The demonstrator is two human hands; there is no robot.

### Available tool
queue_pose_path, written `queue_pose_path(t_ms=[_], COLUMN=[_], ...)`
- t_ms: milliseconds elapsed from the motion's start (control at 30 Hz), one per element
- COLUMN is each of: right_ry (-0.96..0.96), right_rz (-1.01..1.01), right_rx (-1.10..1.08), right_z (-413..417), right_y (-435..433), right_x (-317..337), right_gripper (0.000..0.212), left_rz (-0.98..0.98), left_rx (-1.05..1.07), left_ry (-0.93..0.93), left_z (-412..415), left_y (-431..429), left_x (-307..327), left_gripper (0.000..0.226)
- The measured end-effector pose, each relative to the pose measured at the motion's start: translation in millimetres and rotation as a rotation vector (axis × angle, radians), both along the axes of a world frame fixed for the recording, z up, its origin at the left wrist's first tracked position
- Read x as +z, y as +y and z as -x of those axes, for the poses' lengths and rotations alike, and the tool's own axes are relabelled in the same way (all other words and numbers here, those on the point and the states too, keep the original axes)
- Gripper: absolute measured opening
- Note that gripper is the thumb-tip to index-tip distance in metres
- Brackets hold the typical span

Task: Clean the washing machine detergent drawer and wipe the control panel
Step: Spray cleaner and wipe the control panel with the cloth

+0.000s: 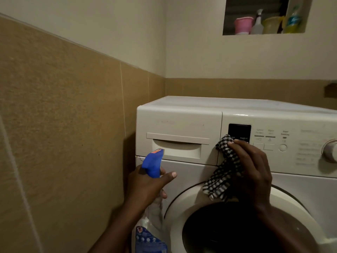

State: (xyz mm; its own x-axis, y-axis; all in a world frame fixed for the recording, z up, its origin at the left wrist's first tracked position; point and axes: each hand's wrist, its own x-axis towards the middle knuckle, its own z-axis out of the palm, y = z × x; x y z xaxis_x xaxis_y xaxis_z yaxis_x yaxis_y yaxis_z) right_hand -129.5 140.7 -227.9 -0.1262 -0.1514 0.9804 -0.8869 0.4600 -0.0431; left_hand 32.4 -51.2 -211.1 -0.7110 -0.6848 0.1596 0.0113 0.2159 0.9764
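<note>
**A:** What fills the frame?

**B:** A white, smooth plastic front-loading washing machine at lower right. It stands in a corner of matte tan tiled wall.

**A:** Where is the drawer?

**B:** The detergent drawer sits closed at the machine's upper left. It has a flat rectangular front with a scooped handle recess.

**A:** And the hands?

**B:** Your left hand, low centre, is curled round the neck of a spray bottle, with the index finger sticking out straight. The bottle has a blue trigger head and a clear body. Its nozzle is just in front of the drawer's lower left corner.

Your right hand clutches a crumpled black-and-white checked cloth. It presses the cloth's top against the control panel, at the lower edge of the dark glossy display. The rest of the cloth hangs over the round door rim.

**A:** Anything further right?

**B:** A round button and a silvery dial at the frame's edge. The printed labels are too blurred to read. At upper right, a wall niche holds a pink cup and blurred bottles.
</note>
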Motion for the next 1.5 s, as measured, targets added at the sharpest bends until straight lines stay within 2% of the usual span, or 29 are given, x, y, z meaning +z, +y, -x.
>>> queue_pose_path(t_ms=[133, 300, 667, 767, 933, 1033, 1100, 1300, 1500], right_ry=[0.018, 0.023, -0.009, 0.006, -0.049, 0.032, 0.071, 0.18, 0.12], right_rz=[0.015, 0.012, -0.034, -0.09, -0.116, -0.174, -0.206, -0.346, -0.313], right_rx=[0.012, 0.025, 0.029, 0.065, 0.199, 0.2, 0.22, 0.171, 0.092], right_z=[0.1, 0.9, 0.8, -6.9, -26.3, -31.3, -34.9, -39.1, -33.4], right_y=[0.7, 0.3, 0.3, -6.5, -34.3, -49.8, -60.3, -80.2, -52.2], right_x=[-0.1, 1.5, 1.3, 2.6, 9.2, 14.4, 21.1, 29.2, 19.1], right_gripper=[0.048, 0.051, 0.086, 0.077, 0.048, 0.023, 0.016, 0.027, 0.043], left_rz=[0.07, 0.104, 0.122, 0.083, 0.069, 0.078, 0.071, 0.034, 0.04], left_rx=[0.017, -0.008, -0.053, -0.027, -0.002, 0.018, 0.029, 0.077, 0.073], left_ry=[-0.011, 0.024, 0.025, 0.039, 0.038, 0.028, 0.036, 0.095, 0.082], left_z=[6.4, 14.8, 20.4, 14.3, 2.3, -1.9, -3.1, -8.5, -16.7], left_y=[5.9, 22.9, 43.6, 36.5, 17.4, 5.1, 0.7, -16.3, -28.9], left_x=[-3.8, -0.1, -1.3, -0.1, -4.2, -4.3, -1.6, 13.5, 20.7], left_gripper=[0.028, 0.034, 0.03, 0.032, 0.032, 0.032, 0.032, 0.027, 0.023])
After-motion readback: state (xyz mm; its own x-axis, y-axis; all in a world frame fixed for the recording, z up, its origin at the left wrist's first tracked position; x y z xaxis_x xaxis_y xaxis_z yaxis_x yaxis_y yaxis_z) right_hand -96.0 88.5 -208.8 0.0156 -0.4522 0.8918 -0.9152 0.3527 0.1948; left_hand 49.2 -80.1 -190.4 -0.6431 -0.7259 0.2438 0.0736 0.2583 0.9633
